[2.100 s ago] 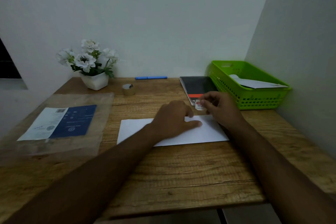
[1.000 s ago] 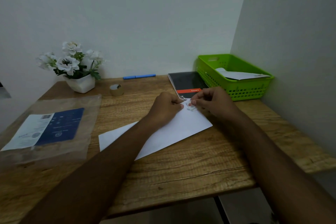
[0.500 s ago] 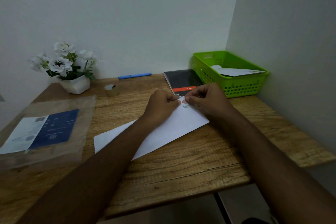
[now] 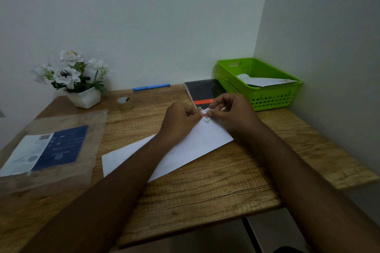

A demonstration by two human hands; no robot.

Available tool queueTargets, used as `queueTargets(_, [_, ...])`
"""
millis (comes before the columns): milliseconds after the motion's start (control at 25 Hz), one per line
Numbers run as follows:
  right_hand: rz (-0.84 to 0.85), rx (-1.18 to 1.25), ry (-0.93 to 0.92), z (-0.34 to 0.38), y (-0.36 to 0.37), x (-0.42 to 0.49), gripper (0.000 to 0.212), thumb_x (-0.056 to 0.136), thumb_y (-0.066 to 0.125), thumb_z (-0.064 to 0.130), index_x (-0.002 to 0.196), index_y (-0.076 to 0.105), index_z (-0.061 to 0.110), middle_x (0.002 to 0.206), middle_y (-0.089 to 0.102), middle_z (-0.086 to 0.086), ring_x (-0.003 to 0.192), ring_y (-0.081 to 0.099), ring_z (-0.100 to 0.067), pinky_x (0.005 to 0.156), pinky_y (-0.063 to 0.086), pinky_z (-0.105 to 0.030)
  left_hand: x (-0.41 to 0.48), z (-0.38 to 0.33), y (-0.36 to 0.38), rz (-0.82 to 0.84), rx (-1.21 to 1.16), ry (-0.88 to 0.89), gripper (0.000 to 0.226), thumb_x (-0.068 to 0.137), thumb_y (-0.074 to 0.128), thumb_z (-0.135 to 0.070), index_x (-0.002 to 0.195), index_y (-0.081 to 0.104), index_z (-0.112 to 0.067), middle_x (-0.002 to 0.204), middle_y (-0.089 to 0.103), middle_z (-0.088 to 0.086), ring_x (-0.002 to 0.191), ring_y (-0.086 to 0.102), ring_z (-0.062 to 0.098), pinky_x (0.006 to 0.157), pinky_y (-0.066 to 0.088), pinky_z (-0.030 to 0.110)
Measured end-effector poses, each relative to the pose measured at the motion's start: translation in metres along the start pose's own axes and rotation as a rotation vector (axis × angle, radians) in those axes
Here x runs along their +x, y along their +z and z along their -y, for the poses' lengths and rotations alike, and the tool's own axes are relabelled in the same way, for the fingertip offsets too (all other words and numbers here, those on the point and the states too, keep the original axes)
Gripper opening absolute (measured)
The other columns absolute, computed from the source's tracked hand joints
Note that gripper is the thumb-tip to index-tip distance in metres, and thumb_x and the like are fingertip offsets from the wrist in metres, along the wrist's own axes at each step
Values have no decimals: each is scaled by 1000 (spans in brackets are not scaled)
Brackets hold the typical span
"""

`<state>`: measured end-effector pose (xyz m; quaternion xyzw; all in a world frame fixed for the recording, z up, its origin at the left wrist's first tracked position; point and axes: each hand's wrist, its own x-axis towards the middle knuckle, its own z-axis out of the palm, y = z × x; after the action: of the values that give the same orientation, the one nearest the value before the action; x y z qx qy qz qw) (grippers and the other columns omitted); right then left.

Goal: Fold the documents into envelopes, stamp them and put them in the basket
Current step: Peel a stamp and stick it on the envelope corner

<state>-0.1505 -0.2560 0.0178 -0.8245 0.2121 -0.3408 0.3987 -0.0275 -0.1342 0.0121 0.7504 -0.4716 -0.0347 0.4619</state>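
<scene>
A white envelope [image 4: 191, 146] lies slanted on the wooden desk [image 4: 205, 191], its far corner under both hands. My left hand [image 4: 181, 121] and my right hand [image 4: 230, 113] meet at that corner and pinch a small stamp sticker strip [image 4: 205, 114] between their fingertips. A stamp with a greenish mark [image 4: 206, 120] sits on the envelope just below the fingers. The green basket [image 4: 267, 98] stands at the back right with a white envelope [image 4: 265, 81] inside it.
A black notebook with a red band [image 4: 203, 90] lies beside the basket. A tape roll [image 4: 125, 103], a blue pen [image 4: 151, 87] and a pot of white flowers [image 4: 78, 82] stand at the back. A clear plastic sleeve with a blue sheet [image 4: 51, 150] lies left.
The envelope was turned from square to slanted, its right corner swung away from me. Both hands came together at that corner with the sticker strip, and a stamp now shows on the envelope.
</scene>
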Motion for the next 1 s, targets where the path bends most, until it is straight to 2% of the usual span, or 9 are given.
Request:
queueTargets(80, [26, 22, 50, 1, -2, 0, 17, 73, 84, 18, 85, 74, 11, 66, 66, 4, 51, 53, 7, 49, 41, -10, 0, -1, -3, -11, 5, 7, 17, 88, 63, -18, 99, 73, -9, 96, 73, 5, 77, 62, 7, 65, 46, 14])
queueTargets(160, [140, 54, 102, 1, -3, -2, 12, 77, 81, 24, 77, 74, 14, 57, 64, 10, 47, 54, 6, 44, 39, -11, 1, -1, -6, -18, 14, 18, 17, 89, 62, -17, 98, 73, -9, 95, 72, 6, 77, 63, 9, 65, 47, 15])
queueTargets(280, [182, 92, 97, 2, -1, -4, 17, 80, 78, 19, 66, 71, 15, 48, 62, 14, 41, 53, 5, 40, 36, -9, 0, -2, -7, -26, 38, 40, 16, 88, 62, -17, 94, 74, -8, 93, 72, 7, 79, 63, 12, 71, 53, 27])
queueTargets(360, [180, 151, 97, 3, 0, -5, 14, 79, 79, 16, 68, 72, 10, 49, 65, 11, 40, 54, 4, 40, 36, -9, 0, -4, -8, -32, 12, 62, 16, 87, 64, -23, 91, 75, -11, 89, 73, 5, 78, 64, 12, 73, 55, 33])
queueTargets(440, [194, 160, 100, 3, 2, -6, 11, 76, 81, 14, 73, 74, 7, 55, 69, 5, 45, 58, 2, 42, 40, -12, -1, -5, -9, -32, 0, 79, 18, 86, 66, -28, 88, 76, -13, 86, 73, 3, 76, 65, 10, 72, 55, 31])
queueTargets(600, [204, 145, 117, 2, 4, -6, 16, 72, 85, 14, 79, 75, 3, 71, 74, -10, 61, 68, -11, 52, 49, -22, -1, -5, -9, -16, 15, 103, 19, 87, 64, -25, 89, 75, -9, 84, 72, 5, 74, 64, 12, 73, 55, 37])
queueTargets(720, [197, 149, 109, 5, 5, -7, 15, 75, 82, 15, 81, 75, 3, 75, 74, -14, 62, 66, -13, 57, 49, -27, -1, -6, -12, -9, 17, 139, 21, 89, 62, -23, 91, 75, -7, 84, 72, 7, 75, 64, 16, 73, 53, 41])
queueTargets(880, [248, 216, 201, 7, 2, -7, 16, 88, 69, 17, 93, 75, 3, 92, 75, -17, 80, 68, -28, 68, 49, -37, 0, -3, -16, 34, 43, 184, 21, 92, 56, -16, 100, 72, -6, 92, 72, 9, 82, 63, 16, 76, 52, 38])
queueTargets(1000, [262, 268, 286, 7, 0, -5, 21, 96, 57, 20, 99, 74, 7, 90, 76, -10, 75, 69, -18, 64, 51, -28, 1, 0, -17, 59, 61, 177, 24, 93, 54, -13, 113, 67, -10, 105, 69, 4, 91, 60, 9, 75, 49, 22])
